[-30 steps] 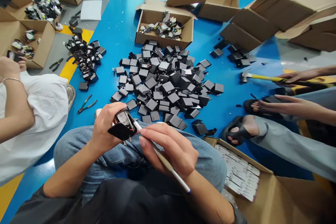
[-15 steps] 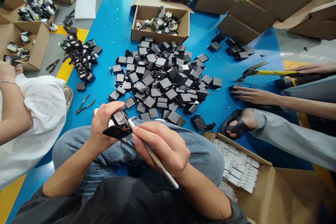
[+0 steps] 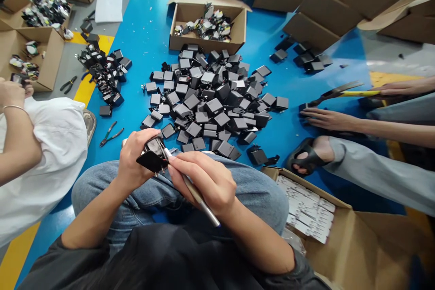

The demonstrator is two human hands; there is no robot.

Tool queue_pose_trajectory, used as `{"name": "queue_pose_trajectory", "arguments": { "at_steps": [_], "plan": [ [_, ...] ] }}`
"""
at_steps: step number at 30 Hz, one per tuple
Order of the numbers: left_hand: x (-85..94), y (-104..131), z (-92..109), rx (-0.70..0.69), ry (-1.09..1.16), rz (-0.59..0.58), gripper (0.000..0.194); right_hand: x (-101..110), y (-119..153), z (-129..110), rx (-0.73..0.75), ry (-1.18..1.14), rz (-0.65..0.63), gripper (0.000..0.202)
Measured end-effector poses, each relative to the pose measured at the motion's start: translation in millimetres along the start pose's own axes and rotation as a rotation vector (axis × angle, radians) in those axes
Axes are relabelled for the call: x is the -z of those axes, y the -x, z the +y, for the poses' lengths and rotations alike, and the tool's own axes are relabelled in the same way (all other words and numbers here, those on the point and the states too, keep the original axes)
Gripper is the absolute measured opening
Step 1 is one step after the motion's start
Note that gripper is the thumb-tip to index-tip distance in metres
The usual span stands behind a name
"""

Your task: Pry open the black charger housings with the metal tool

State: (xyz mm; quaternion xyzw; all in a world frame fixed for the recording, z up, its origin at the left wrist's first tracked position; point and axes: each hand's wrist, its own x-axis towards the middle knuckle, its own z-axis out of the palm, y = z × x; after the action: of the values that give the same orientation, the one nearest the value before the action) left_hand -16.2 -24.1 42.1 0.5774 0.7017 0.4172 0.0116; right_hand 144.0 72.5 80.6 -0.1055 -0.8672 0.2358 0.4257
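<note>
My left hand (image 3: 134, 163) is closed around a black power adapter (image 3: 151, 159) whose case is opened, with a flap tilted toward me and metal prongs below. Pale inner parts show inside it. Between the thumb and fingers of my right hand (image 3: 207, 181) is a slim pen-like metal tool (image 3: 195, 194) with a silver shaft. Its tip reaches the opened side of the adapter; the exact contact is hidden. Just beyond my hands, a heap of black adapters (image 3: 207, 104) covers the blue floor.
Behind the heap stands a cardboard box (image 3: 207, 45) of circuit parts. Pliers (image 3: 111, 134) lie at left near a smaller pile (image 3: 105, 72). At right a co-worker's hand (image 3: 329, 119) rests by a hammer (image 3: 336, 93). A box of white pieces (image 3: 307, 208) sits beside my knee.
The adapter has turned a little in my left hand, and my right hand with the tool has shifted slightly up and left. The co-worker's hammer has come down close to the other hand.
</note>
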Motion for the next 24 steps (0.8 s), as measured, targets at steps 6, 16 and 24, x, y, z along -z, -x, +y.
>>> {"name": "queue_pose_trajectory", "arguments": {
  "at_steps": [6,16,24],
  "plan": [
    [-1.6,1.0,-6.0,-0.017,0.003,0.001,0.045,-2.6,1.1,2.5,-0.019,-0.020,0.005,0.013],
    [-4.9,-2.2,-10.3,-0.100,-0.011,0.057,0.043,-11.0,3.8,5.5,-0.033,-0.025,0.027,0.012],
    [-3.7,-4.1,-10.8,-0.150,-0.071,0.070,0.040,-13.6,4.1,5.9,-0.059,-0.026,0.034,0.012]
  ]
}}
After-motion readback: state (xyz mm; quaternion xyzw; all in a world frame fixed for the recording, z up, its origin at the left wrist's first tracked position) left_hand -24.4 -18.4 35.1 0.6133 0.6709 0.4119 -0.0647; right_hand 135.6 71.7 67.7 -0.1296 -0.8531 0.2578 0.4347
